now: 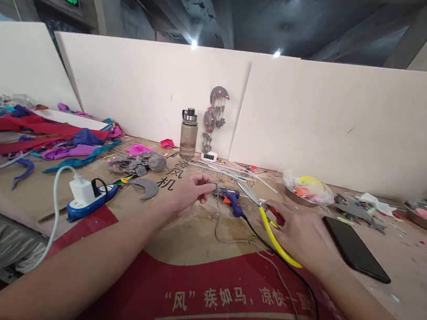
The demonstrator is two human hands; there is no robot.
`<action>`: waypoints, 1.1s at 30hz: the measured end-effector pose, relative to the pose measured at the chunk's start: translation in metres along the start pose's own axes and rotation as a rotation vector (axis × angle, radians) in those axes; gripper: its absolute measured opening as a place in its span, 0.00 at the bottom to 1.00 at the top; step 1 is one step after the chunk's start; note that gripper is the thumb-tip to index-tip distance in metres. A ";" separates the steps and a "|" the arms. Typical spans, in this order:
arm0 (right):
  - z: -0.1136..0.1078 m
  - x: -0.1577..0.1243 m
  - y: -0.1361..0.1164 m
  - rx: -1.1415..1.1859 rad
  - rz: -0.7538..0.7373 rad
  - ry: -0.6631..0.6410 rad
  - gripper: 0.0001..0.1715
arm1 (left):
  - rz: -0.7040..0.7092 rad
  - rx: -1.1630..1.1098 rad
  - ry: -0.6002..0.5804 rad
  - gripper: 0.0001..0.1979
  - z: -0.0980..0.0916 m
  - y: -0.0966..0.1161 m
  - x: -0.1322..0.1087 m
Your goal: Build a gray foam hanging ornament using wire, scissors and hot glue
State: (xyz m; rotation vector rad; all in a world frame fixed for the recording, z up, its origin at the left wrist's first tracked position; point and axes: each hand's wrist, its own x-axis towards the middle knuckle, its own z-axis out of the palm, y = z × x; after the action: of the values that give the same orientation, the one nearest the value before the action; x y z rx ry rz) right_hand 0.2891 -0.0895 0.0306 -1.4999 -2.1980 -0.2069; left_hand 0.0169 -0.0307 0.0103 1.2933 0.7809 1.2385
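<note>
My left hand (195,192) is closed in a pinch, thumb and forefinger together on the end of a grey yarn (218,224). From there the yarn trails down and to the right across the cardboard. My right hand (297,230) grips a pair of scissors (278,246) with yellow and red on the handles. Their silver blades point left and away from me. Between the hands lies a blue glue gun (235,204) with an orange trigger, its black cord running toward me. Close to the left fingertips is a small grey clump, too small to make out.
Left of my hands are a grey felt crescent (146,188), a yarn ball (157,162) and a blue power strip (90,205). A bottle (189,135) and a crescent hanging ornament (216,112) stand behind. At right lie a phone (355,249) and a bagged dish (307,189).
</note>
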 end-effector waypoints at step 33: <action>0.050 0.049 -0.095 0.928 0.167 0.025 0.27 | 0.253 0.456 0.156 0.06 0.007 0.010 -0.005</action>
State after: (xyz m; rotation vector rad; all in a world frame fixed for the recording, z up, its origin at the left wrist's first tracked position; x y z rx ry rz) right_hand 0.1733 -0.0666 0.0217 -1.0923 -1.7164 0.7431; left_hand 0.0198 -0.0391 0.0204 1.7195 1.0803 1.4258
